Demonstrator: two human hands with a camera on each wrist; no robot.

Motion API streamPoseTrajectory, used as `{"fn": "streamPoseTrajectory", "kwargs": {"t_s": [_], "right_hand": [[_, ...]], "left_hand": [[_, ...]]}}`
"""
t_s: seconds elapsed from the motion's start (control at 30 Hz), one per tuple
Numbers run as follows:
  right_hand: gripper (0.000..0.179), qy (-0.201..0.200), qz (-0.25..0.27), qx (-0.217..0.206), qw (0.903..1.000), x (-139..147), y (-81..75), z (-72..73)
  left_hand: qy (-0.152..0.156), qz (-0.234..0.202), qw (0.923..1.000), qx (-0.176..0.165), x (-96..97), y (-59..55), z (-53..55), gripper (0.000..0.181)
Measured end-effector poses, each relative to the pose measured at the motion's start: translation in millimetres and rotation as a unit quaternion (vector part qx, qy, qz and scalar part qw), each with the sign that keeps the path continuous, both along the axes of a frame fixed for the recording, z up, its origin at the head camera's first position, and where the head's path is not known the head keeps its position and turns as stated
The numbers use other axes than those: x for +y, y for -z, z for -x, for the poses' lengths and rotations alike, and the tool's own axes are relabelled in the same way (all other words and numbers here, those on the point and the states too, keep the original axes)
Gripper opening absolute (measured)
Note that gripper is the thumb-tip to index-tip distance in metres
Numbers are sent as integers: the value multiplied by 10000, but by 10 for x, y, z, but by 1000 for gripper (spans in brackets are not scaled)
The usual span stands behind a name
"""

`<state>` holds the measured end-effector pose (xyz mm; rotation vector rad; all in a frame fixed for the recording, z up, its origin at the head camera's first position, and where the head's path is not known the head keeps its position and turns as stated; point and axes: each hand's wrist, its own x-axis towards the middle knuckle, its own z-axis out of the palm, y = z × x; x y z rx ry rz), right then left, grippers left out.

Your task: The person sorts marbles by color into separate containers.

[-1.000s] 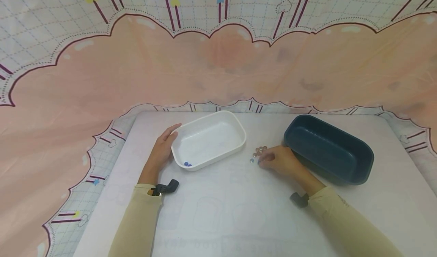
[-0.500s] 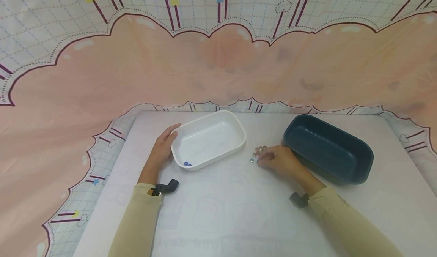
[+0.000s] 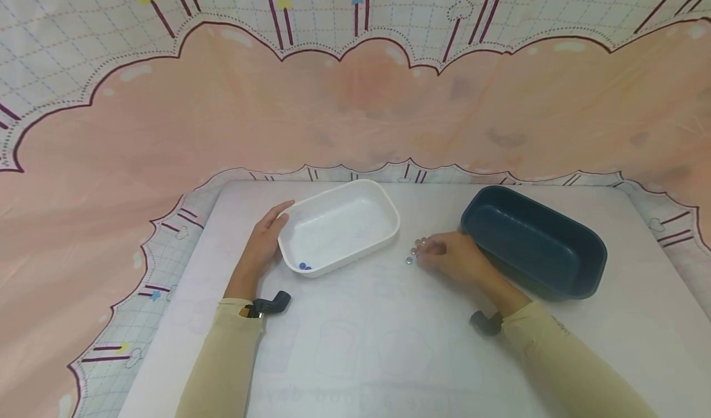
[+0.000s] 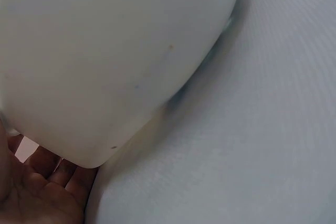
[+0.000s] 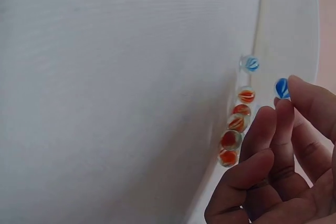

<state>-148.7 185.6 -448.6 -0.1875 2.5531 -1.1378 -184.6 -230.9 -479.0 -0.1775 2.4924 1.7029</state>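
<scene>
My left hand (image 3: 260,245) grips the left end of a white plastic tub (image 3: 340,254), thumb at the rim and fingers along the outside wall. Small blue marbles (image 3: 303,266) lie in the tub's near left corner. Between thumb and fingertips, my right hand (image 3: 452,254) pinches a clear marble with a blue swirl (image 5: 282,88). Beside those fingers, in the right wrist view, several orange-swirled marbles (image 5: 230,140) lie in a row on the white surface. A light blue marble (image 5: 252,64) sits at the end of that row.
A dark blue oblong tub (image 3: 533,239) stands to the right, close behind my right wrist. Both tubs rest on a white tabletop (image 3: 355,344). A peach patterned cloth (image 3: 333,115) hangs behind the table's far edge.
My right hand has risen slightly, now overlapping more of the marble group in the head view. The left hand and both tubs stay put.
</scene>
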Motion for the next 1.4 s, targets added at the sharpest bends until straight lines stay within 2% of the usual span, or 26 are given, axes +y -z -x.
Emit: {"fn": "streamPoseTrajectory", "kwargs": {"t_s": [0.23, 0.47, 0.67, 0.97, 1.4], "right_hand": [[13, 8, -69, 44, 10000, -11, -72, 15], [16, 65, -193, -211, 9996, -40, -165, 49], [15, 49, -74, -208, 9997, -75, -231, 74], [17, 49, -11, 36, 10000, -148, -340, 103], [18, 91, 253, 3, 9996, -255, -497, 154]], "left_hand": [[-1, 11, 10000, 31, 3, -2, 0, 47], [-20, 13, 10000, -19, 8, -10, -6, 46], [-41, -11, 10000, -49, 2, 3, 7, 45], [-53, -2, 10000, -70, 4, 8, 4, 46], [-17, -133, 9999, -20, -1, 10, 4, 46]]}}
